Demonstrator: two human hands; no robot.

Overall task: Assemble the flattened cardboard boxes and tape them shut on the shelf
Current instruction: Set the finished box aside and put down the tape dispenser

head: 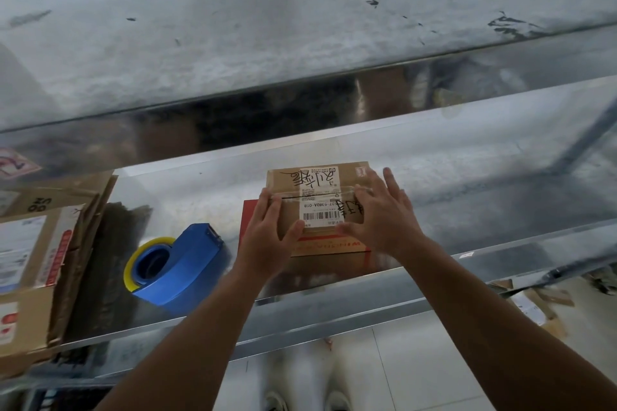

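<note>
The metal shelf [484,210] carries a flat cardboard stack [33,260] at left. A blue tape dispenser [180,264] lies beside it. A red-printed carton [330,248] lies at centre.

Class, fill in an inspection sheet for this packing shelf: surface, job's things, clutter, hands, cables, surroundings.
Surface: metal shelf, shiny and scuffed.
Job's things: small cardboard box, flaps closed, with clear tape across the seam, resting on a red-printed carton; blue tape dispenser to its left; flattened boxes stacked at the far left.
Clutter: cardboard scraps on the floor at the right.
Hands: left hand and right hand both lie flat on the small cardboard box, fingers straight.
Cables: nothing seen.
Surroundings: upper shelf above; tiled floor and shoes below.
</note>
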